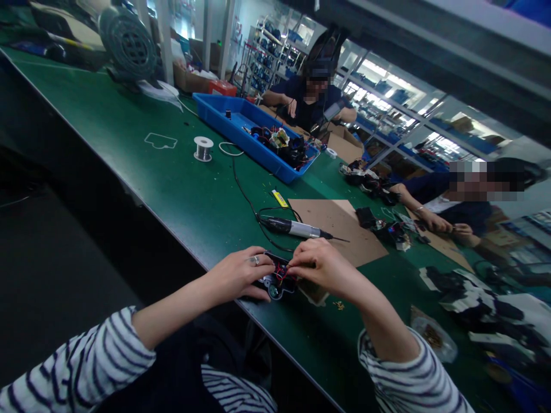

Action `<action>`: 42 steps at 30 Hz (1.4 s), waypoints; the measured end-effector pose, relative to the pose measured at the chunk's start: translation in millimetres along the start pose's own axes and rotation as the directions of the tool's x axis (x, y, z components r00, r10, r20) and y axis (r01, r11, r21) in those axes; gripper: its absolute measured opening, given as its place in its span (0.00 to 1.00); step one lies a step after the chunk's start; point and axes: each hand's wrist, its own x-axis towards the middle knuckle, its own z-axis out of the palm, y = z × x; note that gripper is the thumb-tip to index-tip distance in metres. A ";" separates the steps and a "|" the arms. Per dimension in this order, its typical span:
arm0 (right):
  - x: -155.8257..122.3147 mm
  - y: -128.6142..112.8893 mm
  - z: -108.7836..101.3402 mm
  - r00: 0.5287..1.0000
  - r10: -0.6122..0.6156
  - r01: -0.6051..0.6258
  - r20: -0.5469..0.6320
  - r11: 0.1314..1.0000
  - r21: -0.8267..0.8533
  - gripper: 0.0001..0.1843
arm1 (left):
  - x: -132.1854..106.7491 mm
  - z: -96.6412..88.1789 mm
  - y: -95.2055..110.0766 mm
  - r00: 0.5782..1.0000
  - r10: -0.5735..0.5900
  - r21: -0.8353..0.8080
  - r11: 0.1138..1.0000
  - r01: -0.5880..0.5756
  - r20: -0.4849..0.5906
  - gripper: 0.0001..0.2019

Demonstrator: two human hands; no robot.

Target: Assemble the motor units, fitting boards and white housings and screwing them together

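Note:
A small open black plastic housing [275,291] lies at the table's near edge, with red and dark wires [280,272] bundled inside it. My left hand [239,274], a ring on one finger, grips the housing from its left side, thumb low and fingers over the top. From the right, my right hand [325,265] reaches in with thumb and forefinger pinched together at the wires; the exact strand is too small to make out. Just beyond both hands, an electric screwdriver [297,228] with a silver and black body rests partly on a cardboard sheet [344,229].
Solder wire spool [203,150], yellow-labelled item [279,198] and blue tray [253,146] of parts stand farther back. Small brass screws [338,306] and a plastic bag [434,335] lie right. Two co-workers sit across the green table [172,189]; black assemblies [477,304] crowd the right.

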 end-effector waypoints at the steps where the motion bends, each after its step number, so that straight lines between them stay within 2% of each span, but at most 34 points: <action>1: 5.2 -1.5 -2.1 0.998 -0.017 0.018 0.056 1.000 -0.007 0.03 | -0.4 0.0 0.0 1.000 0.002 0.001 1.000 -0.002 0.004 0.24; 4: 20.4 -6.0 -7.8 0.978 0.018 -0.018 0.208 1.000 -0.001 0.04 | -2.2 0.1 0.4 1.000 -0.019 -0.002 1.000 0.019 0.013 0.24; 8: 34.3 -11.0 -12.3 0.952 0.130 -0.134 0.277 0.991 -0.005 0.10 | -3.9 0.3 1.4 0.996 -0.070 -0.052 0.996 0.073 0.050 0.24; 13: 38.9 -14.6 -11.0 0.950 0.103 -0.060 0.296 0.987 -0.150 0.07 | -2.7 -0.3 3.7 0.987 -0.155 -0.072 0.985 0.158 0.053 0.31; 16: 40.6 -16.2 -10.2 0.941 0.139 -0.091 0.308 0.982 -0.166 0.05 | -2.1 -0.9 5.1 0.991 -0.128 -0.033 0.991 0.129 0.030 0.34; 20: 47.1 -14.9 -10.9 0.904 0.238 -0.230 0.355 0.971 -0.065 0.06 | -3.1 -1.1 5.4 0.993 -0.104 -0.048 0.993 0.106 0.053 0.28; 24: 55.3 -6.8 -8.4 0.926 0.234 -0.194 0.295 0.968 -0.159 0.19 | -4.4 -0.5 6.0 0.996 -0.078 -0.065 0.995 0.081 0.045 0.24; 27: 58.9 1.2 -5.1 0.918 0.228 -0.175 0.323 0.967 -0.186 0.26 | -5.5 -0.2 8.2 0.999 -0.039 -0.011 0.999 0.040 0.014 0.24; 31: 60.1 7.4 -2.8 0.891 0.178 -0.164 0.419 0.984 -0.070 0.21 | -8.4 0.9 12.2 1.000 0.014 0.066 0.998 -0.014 0.005 0.26; 36: 62.9 7.7 -3.2 0.874 0.193 -0.180 0.445 0.981 -0.070 0.21 | -12.0 4.2 12.4 0.993 0.118 0.224 0.968 -0.114 -0.005 0.19; 39: 64.4 8.3 -5.7 0.877 0.204 -0.195 0.434 0.979 -0.066 0.21 | -9.8 4.2 8.3 0.988 0.151 0.216 0.966 -0.143 -0.022 0.20; 42: 57.1 5.2 -13.4 0.921 0.221 -0.213 0.322 0.975 -0.061 0.18 | -4.6 3.5 3.1 0.989 0.130 0.177 0.977 -0.117 -0.065 0.22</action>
